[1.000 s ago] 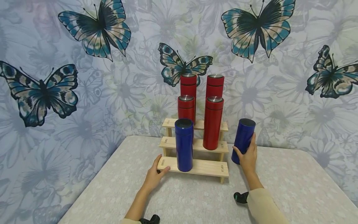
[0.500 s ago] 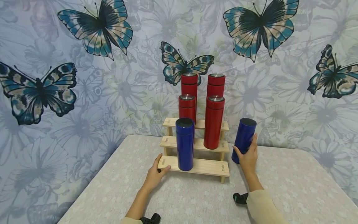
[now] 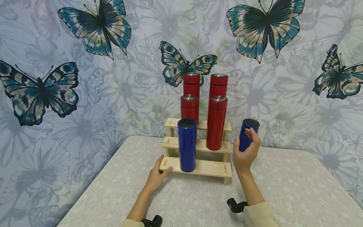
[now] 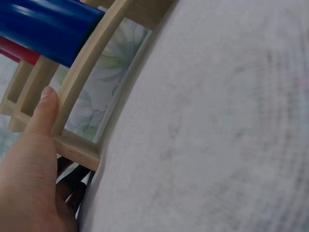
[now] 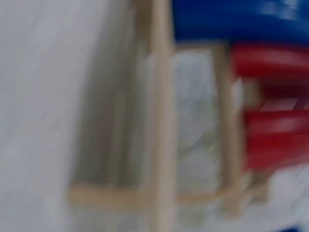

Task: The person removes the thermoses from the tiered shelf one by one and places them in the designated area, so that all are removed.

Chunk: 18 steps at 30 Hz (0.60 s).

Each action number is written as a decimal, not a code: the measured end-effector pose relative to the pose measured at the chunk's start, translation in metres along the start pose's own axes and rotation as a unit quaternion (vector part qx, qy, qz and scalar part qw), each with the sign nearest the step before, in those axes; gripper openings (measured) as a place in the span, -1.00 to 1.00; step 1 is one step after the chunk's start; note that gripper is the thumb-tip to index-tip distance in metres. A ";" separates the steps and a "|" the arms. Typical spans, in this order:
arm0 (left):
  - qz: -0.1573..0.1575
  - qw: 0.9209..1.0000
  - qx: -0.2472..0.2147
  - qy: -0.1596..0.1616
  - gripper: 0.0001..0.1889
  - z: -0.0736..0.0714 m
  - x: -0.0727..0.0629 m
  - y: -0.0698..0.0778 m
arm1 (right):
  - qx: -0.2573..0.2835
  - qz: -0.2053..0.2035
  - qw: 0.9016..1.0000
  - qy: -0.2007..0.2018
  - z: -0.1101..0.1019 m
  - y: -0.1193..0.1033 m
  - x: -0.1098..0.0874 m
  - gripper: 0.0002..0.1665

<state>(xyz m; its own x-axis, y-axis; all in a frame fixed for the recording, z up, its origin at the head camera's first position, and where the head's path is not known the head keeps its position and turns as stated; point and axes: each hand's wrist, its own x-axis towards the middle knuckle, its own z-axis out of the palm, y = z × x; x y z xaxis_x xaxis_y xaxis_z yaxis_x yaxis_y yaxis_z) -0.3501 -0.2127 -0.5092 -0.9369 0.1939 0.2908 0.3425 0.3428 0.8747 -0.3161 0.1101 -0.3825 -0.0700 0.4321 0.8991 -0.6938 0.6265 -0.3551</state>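
My left hand [image 3: 155, 177] grips the left end of the lowest step of a three-step wooden stand [image 3: 212, 167]. In the left wrist view the thumb [image 4: 46, 104] lies against the board's edge, other fingers partly hidden behind its leg. A blue thermos [image 3: 187, 148] with a dark top stands upright on that step, left of its middle. Right of the stand is a second blue thermos [image 3: 244, 138], its base hidden by my right hand [image 3: 245, 157]. That hand is raised in front of it, fingers loosely bent and apparently apart from it. The right wrist view is blurred and shows no hand.
Red thermoses with steel tops stand on the upper steps, two on the middle step, including the right one [image 3: 216, 123], and two behind, including the back right one [image 3: 218, 83]. A pale patterned cloth [image 3: 297, 183] covers the table, which meets a butterfly-print backdrop [image 3: 136, 78].
My right hand has let go of the right-hand blue thermos and moved slightly left and toward me, turning at the wrist. The thermos stays in place. My left hand holds still on the stand.
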 end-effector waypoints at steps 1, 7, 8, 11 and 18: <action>0.000 1.000 0.001 0.001 -0.17 0.000 0.000 0.000 | 0.016 -0.015 1.000 0.000 0.006 -0.012 0.004 -0.44; -0.006 1.000 0.007 0.006 -0.15 -0.004 -0.003 0.004 | 0.107 -0.026 0.987 -0.117 0.032 -0.073 0.008 -0.47; -0.008 1.000 0.006 0.007 -0.15 -0.005 -0.003 0.004 | 0.111 -0.010 0.982 -0.151 0.035 -0.076 0.003 -0.40; -0.010 1.000 0.003 0.008 -0.14 -0.005 -0.005 0.006 | 0.112 0.043 0.962 -0.244 0.046 -0.074 -0.018 -0.14; -0.009 1.000 0.009 0.006 -0.15 -0.004 -0.008 0.008 | 0.103 0.101 0.934 -0.328 0.063 -0.066 -0.058 0.24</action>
<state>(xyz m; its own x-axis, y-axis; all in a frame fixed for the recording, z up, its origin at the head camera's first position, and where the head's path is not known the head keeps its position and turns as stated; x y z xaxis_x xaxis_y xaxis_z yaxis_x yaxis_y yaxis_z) -0.3398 -0.2149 -0.5034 -0.9436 0.1765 0.2802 0.3269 0.3623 0.8728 -0.3116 0.0035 -0.3949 -0.5911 -0.0048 0.8066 -0.7375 0.4082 -0.5380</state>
